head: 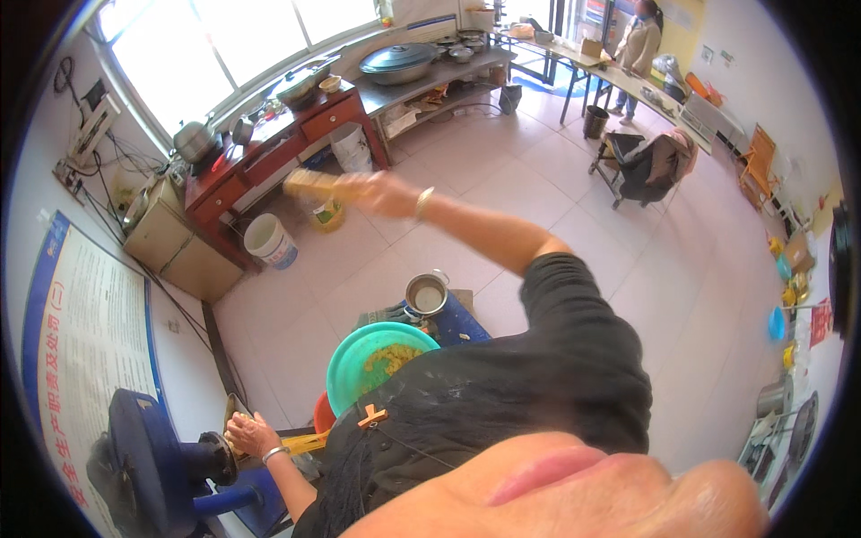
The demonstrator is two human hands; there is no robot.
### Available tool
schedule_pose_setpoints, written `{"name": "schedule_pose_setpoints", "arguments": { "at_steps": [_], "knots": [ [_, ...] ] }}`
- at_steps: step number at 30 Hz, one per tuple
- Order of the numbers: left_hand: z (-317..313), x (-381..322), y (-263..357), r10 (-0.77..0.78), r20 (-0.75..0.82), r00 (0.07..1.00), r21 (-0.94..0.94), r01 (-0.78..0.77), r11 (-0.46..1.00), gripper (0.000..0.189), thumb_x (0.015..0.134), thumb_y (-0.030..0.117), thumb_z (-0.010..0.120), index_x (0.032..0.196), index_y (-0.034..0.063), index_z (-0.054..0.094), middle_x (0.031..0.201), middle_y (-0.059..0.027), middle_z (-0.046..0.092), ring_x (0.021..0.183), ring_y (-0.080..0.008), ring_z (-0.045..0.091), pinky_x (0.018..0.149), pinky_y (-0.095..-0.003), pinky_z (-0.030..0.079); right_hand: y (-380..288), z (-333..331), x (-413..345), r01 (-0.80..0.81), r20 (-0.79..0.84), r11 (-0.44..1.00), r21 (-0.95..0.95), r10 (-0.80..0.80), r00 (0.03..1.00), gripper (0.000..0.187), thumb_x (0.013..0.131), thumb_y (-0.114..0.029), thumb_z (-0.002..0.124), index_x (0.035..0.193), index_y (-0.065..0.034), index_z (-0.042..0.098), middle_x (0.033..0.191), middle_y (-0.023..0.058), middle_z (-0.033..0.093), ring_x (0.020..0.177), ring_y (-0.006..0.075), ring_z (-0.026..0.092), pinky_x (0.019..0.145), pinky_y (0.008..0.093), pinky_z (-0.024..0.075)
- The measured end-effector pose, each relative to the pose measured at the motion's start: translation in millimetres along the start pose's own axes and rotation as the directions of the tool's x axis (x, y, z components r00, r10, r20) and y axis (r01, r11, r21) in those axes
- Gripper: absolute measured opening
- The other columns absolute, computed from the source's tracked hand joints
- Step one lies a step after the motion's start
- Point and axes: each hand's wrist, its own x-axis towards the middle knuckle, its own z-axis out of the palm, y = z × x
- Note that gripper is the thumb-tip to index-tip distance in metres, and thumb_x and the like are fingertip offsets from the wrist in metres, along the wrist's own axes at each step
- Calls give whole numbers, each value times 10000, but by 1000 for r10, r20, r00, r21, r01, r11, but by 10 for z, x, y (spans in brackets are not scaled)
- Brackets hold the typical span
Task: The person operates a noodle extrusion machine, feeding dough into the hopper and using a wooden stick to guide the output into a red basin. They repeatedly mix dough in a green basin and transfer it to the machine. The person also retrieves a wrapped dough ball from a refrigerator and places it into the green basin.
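My right hand is raised out in front, gripping a blurred, yellowish wooden block. My left hand is at a metal hopper of a machine with a blue motor housing; yellow bits stick to its fingers, and whether it grips anything is unclear. Yellow noodle-like strands lie beside my left wrist. Near my body, a green basin contains a yellow crumbly mixture, with part of a red basin showing below it. A two-handled metal pot stands beyond.
A blue surface is by the pot. Ahead are a white bucket, an oil jug and a red wooden desk bearing pots. A person stands at a long table, with a draped chair nearer.
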Motion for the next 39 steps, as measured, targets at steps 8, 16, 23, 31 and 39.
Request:
{"name": "schedule_pose_setpoints", "arguments": {
  "at_steps": [8, 16, 23, 31, 39],
  "knots": [
    [-239, -103, 63, 101, -22, 995, 119, -98, 988, 560, 767, 202, 794, 1281, 140, 581, 1414, -90, 465, 1382, -311, 366, 1105, -589, 305, -44, -2801, -486, -606, -732, 696, -385, 170, 660, 341, 973, -169, 511, 1271, -61, 635, 1234, 155, 673, 1174, 294, 626, 1005, 398, 483],
    [149, 93, -60, 159, -119, 980, -61, -167, 984, 238, 788, 159, 728, 987, 71, 633, 1073, -115, 606, 1086, -303, 557, 1016, -427, 431, -21, -3105, -1, -684, -688, 601, -413, 287, 667, 418, 973, -250, 527, 1362, -114, 592, 1066, 111, 726, 813, 150, 685, 764, 307, 564],
    [335, -18, -87, 197, -185, 963, 6, -199, 980, 83, 841, 171, 645, 858, 90, 654, 1029, -69, 605, 1046, -300, 561, 909, -435, 489, 377, -1085, 220, -216, -61, 925, -311, 208, 976, 431, 899, -123, 613, 1330, -103, 619, 1122, 115, 722, 945, 152, 664, 836, 299, 531],
    [14, -21, -42, 131, 25, 991, 90, -133, 987, 137, 873, 213, 627, 937, 93, 640, 1073, -103, 588, 1105, -327, 535, 922, -473, 479, -327, 549, 481, -219, 351, 969, -115, 246, 903, 467, 960, -137, 586, 1424, -174, 548, 948, 83, 698, 751, 131, 616, 703, 280, 519],
    [35, 88, 39, 56, 23, 998, 22, -57, 998, 136, 770, 167, 674, 890, 129, 623, 998, -72, 591, 1057, -288, 561, 929, -457, 461, -754, 1296, 613, -151, 574, 985, -88, 174, 800, 497, 964, -159, 539, 1460, -167, 499, 1014, 121, 710, 782, 183, 647, 763, 332, 530]
  ]
}}
